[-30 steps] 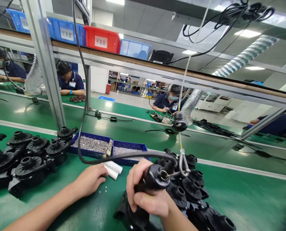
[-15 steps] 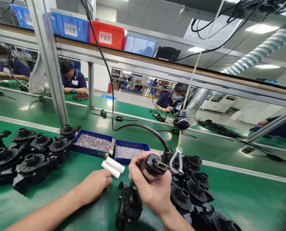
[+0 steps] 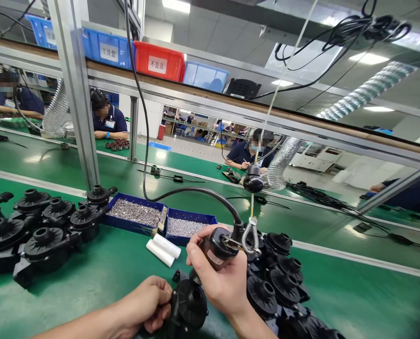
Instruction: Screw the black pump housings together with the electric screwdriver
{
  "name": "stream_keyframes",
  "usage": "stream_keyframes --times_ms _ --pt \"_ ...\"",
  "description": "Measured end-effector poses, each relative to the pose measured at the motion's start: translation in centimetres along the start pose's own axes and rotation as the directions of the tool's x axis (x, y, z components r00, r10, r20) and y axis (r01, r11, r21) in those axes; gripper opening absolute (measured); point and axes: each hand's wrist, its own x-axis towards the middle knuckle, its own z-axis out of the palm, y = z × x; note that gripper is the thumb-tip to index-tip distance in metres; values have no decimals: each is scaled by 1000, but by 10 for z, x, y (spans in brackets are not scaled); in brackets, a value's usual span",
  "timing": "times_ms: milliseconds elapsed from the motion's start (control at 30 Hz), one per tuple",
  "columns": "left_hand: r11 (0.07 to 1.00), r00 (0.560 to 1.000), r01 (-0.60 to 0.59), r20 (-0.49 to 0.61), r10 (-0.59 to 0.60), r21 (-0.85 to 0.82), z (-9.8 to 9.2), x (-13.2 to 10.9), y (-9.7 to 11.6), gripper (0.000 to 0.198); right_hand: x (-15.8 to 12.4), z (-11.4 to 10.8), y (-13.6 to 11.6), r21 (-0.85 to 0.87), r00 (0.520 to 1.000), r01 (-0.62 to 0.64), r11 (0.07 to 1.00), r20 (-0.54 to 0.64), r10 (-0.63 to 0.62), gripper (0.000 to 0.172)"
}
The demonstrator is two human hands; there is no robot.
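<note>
My right hand is wrapped round a black electric screwdriver, which hangs from a cord by a metal hook and has a thick black cable. Its lower end is over a black round pump housing on the green bench. At the left side of that housing is my left hand, fingers bent and pressed together against its edge; whatever they pinch is too small to make out. Two white rolls lie beyond my hands, beside blue trays of screws and small metal parts.
Several black housings stand at the left, and several more at the right. A metal post rises behind the trays. Blue and red bins sit on the shelf above. People work across the bench.
My left hand has moved right and nearer, from beside the white rolls to the housing's left side. My right hand still holds the screwdriver over the housing. The view has shifted slightly.
</note>
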Motion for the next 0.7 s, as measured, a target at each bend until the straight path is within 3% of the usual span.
stream_keyframes --times_ms 167,300,400,500,700 --pt "999 1000 6 13 -5 -49 -1 -14 6 28 4 -5 -2 55 999 -44 997 2 44 9" --pt "997 997 -60 -42 58 -47 1 -28 9 61 9 -8 -4 89 999 5 996 -42 -1 10" --pt "996 992 -82 -95 78 -38 6 -27 4 76 7 -4 -5 133 996 -65 989 -58 73 10" --pt "996 987 -69 -152 59 -64 8 -17 -7 69 5 2 -7 161 981 -171 972 -67 183 13" --pt "995 983 -72 -172 60 -68 5 2 -26 57 10 0 -12 214 971 -175 961 -124 205 14"
